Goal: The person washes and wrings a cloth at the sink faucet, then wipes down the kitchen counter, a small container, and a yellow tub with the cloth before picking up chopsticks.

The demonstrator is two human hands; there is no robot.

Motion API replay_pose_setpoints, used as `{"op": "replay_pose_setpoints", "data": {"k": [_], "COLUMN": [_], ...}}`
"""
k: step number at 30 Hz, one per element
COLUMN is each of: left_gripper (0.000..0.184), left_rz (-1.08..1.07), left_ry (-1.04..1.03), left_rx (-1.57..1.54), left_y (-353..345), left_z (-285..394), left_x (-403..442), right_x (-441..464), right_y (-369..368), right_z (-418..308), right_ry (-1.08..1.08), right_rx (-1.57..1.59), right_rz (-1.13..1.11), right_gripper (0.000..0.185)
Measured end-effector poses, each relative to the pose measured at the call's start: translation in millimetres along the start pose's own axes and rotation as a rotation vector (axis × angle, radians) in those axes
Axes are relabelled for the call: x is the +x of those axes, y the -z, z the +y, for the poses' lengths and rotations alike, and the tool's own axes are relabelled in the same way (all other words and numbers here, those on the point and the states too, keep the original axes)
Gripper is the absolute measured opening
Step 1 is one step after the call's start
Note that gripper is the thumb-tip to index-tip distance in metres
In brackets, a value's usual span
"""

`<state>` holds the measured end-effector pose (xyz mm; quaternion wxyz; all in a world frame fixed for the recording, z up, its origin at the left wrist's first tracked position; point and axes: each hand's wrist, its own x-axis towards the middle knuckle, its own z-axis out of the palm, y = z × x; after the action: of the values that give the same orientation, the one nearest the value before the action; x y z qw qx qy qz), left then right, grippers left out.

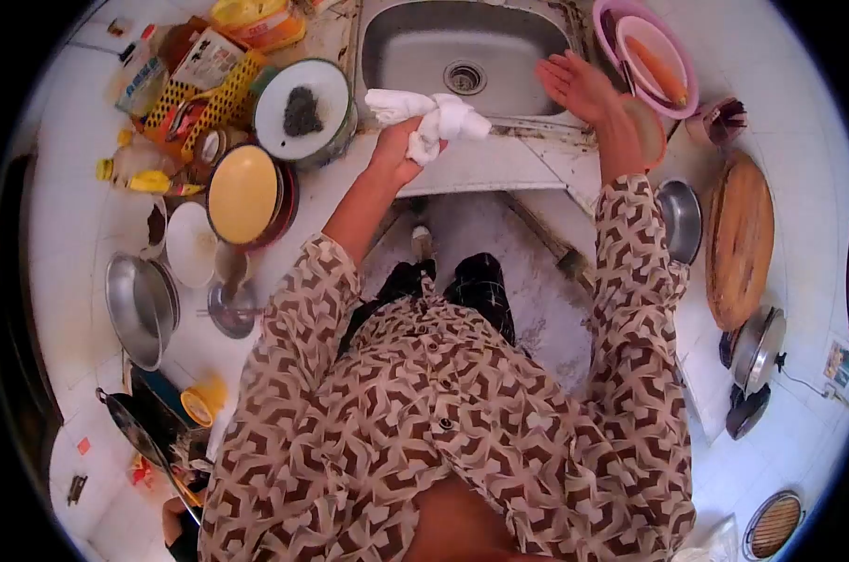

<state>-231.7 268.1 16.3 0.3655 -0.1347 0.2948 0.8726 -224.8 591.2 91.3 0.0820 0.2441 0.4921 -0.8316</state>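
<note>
A bunched white cloth (443, 117) is gripped in my left hand (401, 155), in front of the sink's near edge. The fingers are wrapped around it, and its ends stick out on both sides. Over the right side of the metal sink (396, 56), my right hand (579, 89) is open with its palm turned up and holds nothing. The sink's drain (465, 78) shows between and beyond the two hands.
A pink basin (602, 56) with a carrot (657, 70) stands right of the sink. Left are an enamel basin (335, 103) with a dark scouring pad, a yellow bowl (242, 197) and bottles. A wooden cutting board (743, 244) and metal bowl (679, 220) lie right.
</note>
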Motion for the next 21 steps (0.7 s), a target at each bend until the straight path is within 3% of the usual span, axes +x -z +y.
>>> {"op": "replay_pose_setpoints", "data": {"k": [3,8,11,14,20,21], "left_gripper": [0.029,0.032,0.033,0.033,0.031,0.031], "left_rz": [0.046,0.257,0.239,0.246,0.185,0.181], "left_ry": [0.071,0.103,0.142,0.162,0.215,0.228], "left_rx": [-0.019,-0.049,-0.141,-0.143,-0.217,-0.235], "left_y": [5.3,-10.7,-9.6,-22.5,-15.2,-13.1], "left_z": [-8.3,-13.6,-20.0,-18.0,-26.0,-26.2], "left_x": [-31.6,-18.2,-17.8,-6.9,-11.0,-9.2], "right_x": [-5.3,81.3,164.4,167.3,207.7,199.9], "right_y": [-13.7,-12.1,60.7,29.5,120.5,113.2], "right_z": [27.0,8.2,35.1,30.4,82.7,83.5], "right_ry": [-0.001,-0.117,-0.096,0.011,0.142,0.131], "right_rx": [0.183,0.360,0.343,0.426,-0.138,-0.104], "right_rz": [0.152,0.428,0.157,-0.043,0.151,0.199], "right_gripper": [0.060,0.057,0.032,0.026,0.044,0.040]}}
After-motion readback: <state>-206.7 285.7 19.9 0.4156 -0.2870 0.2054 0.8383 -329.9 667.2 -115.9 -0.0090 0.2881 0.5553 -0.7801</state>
